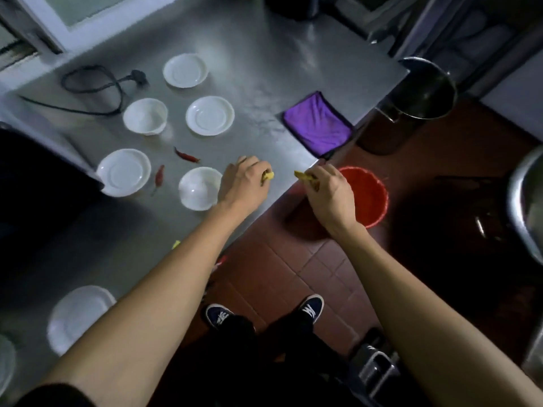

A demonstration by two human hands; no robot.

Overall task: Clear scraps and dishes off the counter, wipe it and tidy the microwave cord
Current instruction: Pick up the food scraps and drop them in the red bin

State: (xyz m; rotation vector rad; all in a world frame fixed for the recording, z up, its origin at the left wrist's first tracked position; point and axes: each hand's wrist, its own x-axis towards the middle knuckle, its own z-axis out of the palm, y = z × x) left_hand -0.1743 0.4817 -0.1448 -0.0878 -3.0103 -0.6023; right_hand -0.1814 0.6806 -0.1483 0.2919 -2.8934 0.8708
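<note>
- Fingers (264, 168) of left hand (242, 183) curled round a yellow scrap (269, 175), lifted just off the table (264, 69) near its front edge.
- Right hand (329, 192) pinching a yellow-brown peel (307, 179), held beside the red bin (367, 195), probably ready for dropping in.
- Two red chillies (186, 155) lying left of the left hand, among white saucers (210, 115) and bowls (199, 188), not yet cleared.
- Purple cloth (318, 123) parked at the table edge above the red bin, handy for wiping.
- Black cord (97, 83) looped loose at the far left, untidied.
</note>
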